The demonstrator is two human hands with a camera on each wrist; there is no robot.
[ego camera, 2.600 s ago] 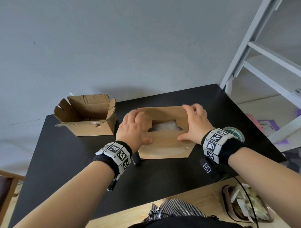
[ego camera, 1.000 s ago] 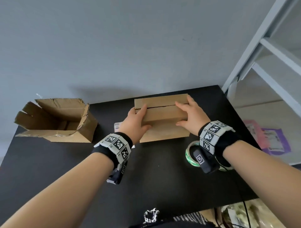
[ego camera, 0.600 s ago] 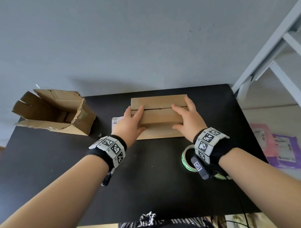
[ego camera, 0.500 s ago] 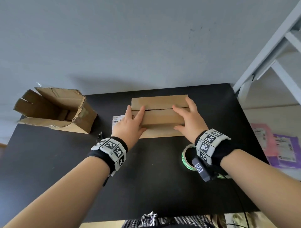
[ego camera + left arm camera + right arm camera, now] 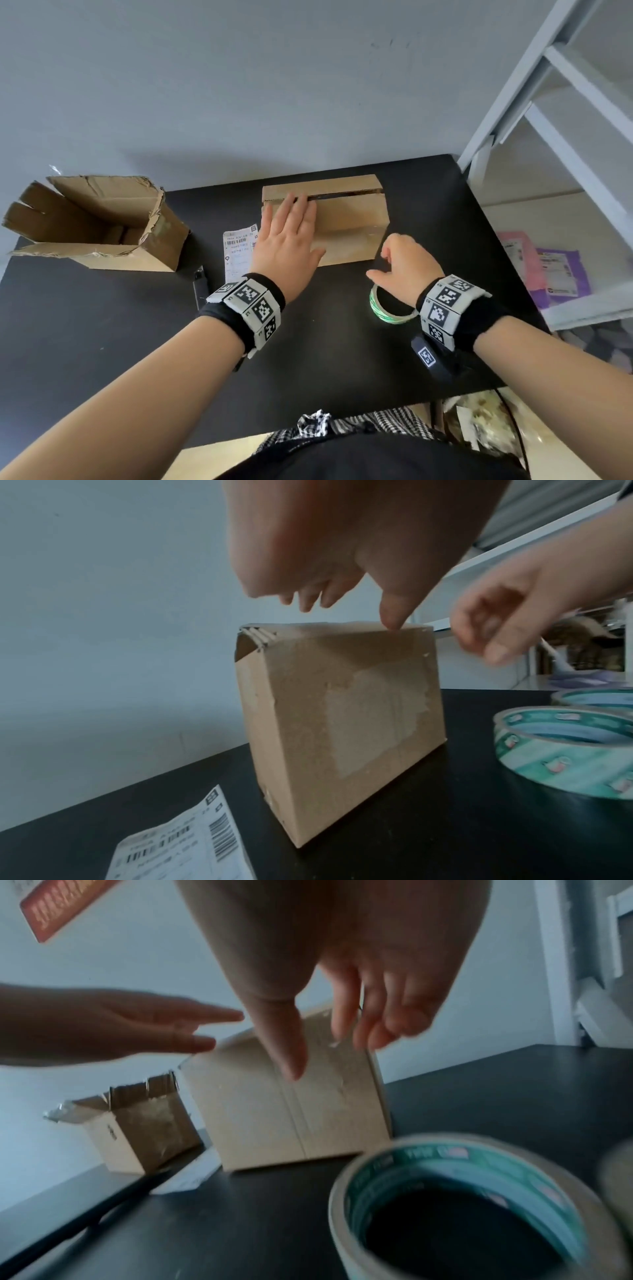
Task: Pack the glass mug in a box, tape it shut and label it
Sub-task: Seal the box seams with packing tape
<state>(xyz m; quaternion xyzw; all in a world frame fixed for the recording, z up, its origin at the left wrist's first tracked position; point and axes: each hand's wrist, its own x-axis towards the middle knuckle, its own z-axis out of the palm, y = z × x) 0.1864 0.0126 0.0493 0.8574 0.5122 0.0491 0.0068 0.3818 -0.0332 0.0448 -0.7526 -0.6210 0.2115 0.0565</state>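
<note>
Black table (image 5: 102,342), right hand (image 5: 407,270) now off box (image 5: 346,222), left hand (image 5: 287,240) stays

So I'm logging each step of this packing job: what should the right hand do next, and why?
Probably lower the right hand onto the tape roll and pick it up. The box has its flaps folded down with the left hand flat on top, no tape shows across the seam, and the right hand hangs open, holding nothing, just above the roll.
</note>
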